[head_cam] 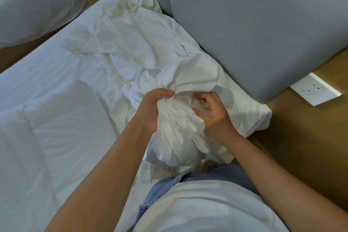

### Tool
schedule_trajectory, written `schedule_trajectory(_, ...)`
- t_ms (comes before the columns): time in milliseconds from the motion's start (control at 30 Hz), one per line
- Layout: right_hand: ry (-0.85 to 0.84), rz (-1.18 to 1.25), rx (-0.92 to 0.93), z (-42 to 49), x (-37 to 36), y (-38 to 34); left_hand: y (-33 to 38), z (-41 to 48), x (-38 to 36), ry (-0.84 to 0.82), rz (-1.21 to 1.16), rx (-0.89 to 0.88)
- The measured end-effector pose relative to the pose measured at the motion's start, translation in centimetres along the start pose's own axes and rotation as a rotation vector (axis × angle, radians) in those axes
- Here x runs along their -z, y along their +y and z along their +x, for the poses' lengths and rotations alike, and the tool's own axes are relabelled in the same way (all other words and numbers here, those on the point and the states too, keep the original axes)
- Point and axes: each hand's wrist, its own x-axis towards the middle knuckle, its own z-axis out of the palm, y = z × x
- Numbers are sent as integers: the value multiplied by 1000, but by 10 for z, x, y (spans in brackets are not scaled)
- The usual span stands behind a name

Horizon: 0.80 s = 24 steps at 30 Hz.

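Sheet bundle: white fabric is gathered into a rounded, pleated bundle. It is held above the near corner of the mattress, just in front of the person's waist.
Long axis: it runs from the pinched neck at the top to the rounded end at the bottom, roughly up and down the frame.
Pointing: the neck is turned away from the person, toward the headboard. The rounded end is turned toward the jeans.
Left hand: its fingers are curled tightly round the neck of the bundle, and the pleats are squeezed together inside the fist.
Right hand: the thumb is laid on the bundle's upper side. The fingers are bent and dug into the folds beside the neck — the cloth is caught between them and the thumb.
Crumpled sheet: more white fabric fans out from the neck and is strewn in creases across the mattress up to the headboard.
Duvet: white and quilted, it is spread over the left part of the bed.
Wall socket: a white plate is set on the wooden panel, just right of the grey headboard.
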Motion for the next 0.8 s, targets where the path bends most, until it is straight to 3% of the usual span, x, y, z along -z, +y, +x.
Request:
schedule_trajectory(300,162,-105,169,2,7,-8,-1,9,7,90,73,-3)
schedule_trajectory(467,236,-167,153,1,33,-15,-2,17,-2,218,410,61)
schedule_trajectory(567,246,-94,85,-1,35,-23,-6,20,-14,87,567,159)
schedule_trajectory(667,112,-123,147,3,37,-37,-3,22,-28,-8,875,368)
schedule_trajectory(800,-210,-412,225,18,49,-55,25,21,-35,85,1299,540)
